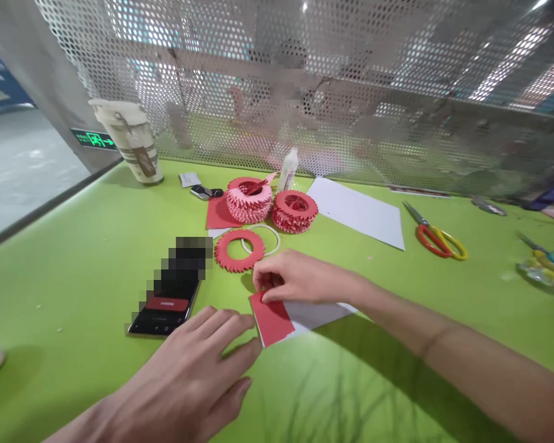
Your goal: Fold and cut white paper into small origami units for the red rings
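A small red paper rectangle (273, 320) lies over a white sheet (321, 315) on the green table. My right hand (290, 277) has its fingers curled and pinches the red paper at its upper edge. Along the paper's left edge rests my left hand (207, 357), its fingers stretched out and holding nothing. Just beyond my hands is a flat red paper ring (222, 255) with a toothed rim, overlapping a thin white ring (277, 240). Behind these stand a taller pink-and-red stack of folded paper rings (247, 209) and a lower red stack (295, 218).
A phone (168, 301) lies left of centre. Farther back are a white bottle (288, 169), a paper cup (136, 147), a red sheet (216, 215) and white paper (360, 212). Scissors (434, 237) lie on the right. A perforated metal panel (351, 111) borders the table's back.
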Tool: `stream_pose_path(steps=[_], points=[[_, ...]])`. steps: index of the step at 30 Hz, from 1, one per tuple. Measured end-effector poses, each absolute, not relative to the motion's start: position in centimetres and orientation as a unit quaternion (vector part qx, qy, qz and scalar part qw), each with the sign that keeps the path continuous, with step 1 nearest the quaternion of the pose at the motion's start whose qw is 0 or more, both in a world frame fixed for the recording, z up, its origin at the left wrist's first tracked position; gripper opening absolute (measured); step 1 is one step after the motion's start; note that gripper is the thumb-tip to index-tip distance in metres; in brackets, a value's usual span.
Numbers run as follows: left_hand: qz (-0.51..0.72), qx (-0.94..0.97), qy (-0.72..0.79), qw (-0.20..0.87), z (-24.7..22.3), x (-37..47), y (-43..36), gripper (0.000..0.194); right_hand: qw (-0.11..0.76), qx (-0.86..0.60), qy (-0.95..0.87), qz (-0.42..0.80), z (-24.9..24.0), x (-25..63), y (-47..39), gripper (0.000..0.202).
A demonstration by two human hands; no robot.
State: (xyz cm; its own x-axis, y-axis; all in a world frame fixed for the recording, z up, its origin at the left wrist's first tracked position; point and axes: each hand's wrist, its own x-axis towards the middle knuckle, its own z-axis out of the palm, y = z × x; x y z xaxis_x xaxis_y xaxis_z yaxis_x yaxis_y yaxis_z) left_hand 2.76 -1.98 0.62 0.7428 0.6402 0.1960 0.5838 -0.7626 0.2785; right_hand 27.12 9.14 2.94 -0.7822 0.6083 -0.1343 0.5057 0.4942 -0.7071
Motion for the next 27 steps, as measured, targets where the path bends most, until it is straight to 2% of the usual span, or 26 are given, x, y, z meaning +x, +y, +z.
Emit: stream_pose_path(steps=[3,5,9,14,16,20,27], points=[[0.124,0.934,0.312,0.123,0.6,2.8,-1.9,0.047,0.076,-0.331,-0.860,0.381,2.8,27.2,8.6,0.008],[0.109,0.934,0.313,0.135,0.4,2.8,-1.8,0.056,0.085,-0.335,-0.864,0.367,2.6,27.2,8.3,0.009],[0.090,0.934,0.310,0.155,0.0,2.7,-1.9,0.057,0.117,-0.361,-0.875,0.300,2.1,27.9,7.7,0.012],[0.097,0.928,0.321,0.163,0.1,2.8,-1.9,0.059,0.153,-0.428,-0.854,0.252,1.4,29.7,5.6,0.004],[0.096,0.926,0.325,0.168,0.3,3.0,-1.7,0.060,0.174,-0.432,-0.847,0.255,0.9,30.3,4.4,0.010],[0.089,0.924,0.327,0.179,0.7,3.3,-1.4,0.064,0.204,-0.405,-0.854,0.254,-0.4,30.9,2.7,0.036],[0.111,0.928,0.321,0.151,0.3,2.8,-1.6,0.060,0.220,-0.398,-0.855,0.250,-1.2,31.1,2.6,0.038]])
